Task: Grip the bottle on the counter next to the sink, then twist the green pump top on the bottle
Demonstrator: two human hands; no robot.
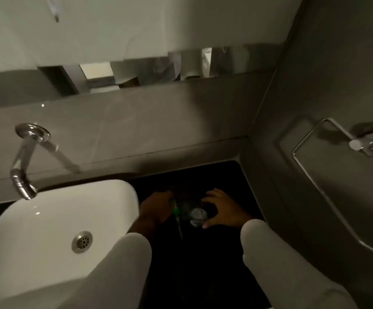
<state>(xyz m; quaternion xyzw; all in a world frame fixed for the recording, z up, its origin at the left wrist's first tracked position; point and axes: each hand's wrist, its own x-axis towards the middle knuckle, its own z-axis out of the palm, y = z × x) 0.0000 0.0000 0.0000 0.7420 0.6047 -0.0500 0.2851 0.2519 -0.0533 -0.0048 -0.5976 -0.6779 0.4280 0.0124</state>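
A green-handled tool (176,211) is gripped in the left hand (156,208), with the fingers curled round it and the thin shaft pointed back toward the body. The right hand (223,210) is spread wide and arched over a clear glass (197,217); contact cannot be made out in the dim light. Both hands are held low over the dark counter (203,264), sleeves angled inward. They are hemmed in by the white sink (47,219) on the left and the grey wall (292,197) on the right. More counter is seen nearer the body.

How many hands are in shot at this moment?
2. The left hand grips a thin green-handled tool beside the white sink; the right hand curves, fingers spread, next to a clear glass on the dark counter. None seems hidden.
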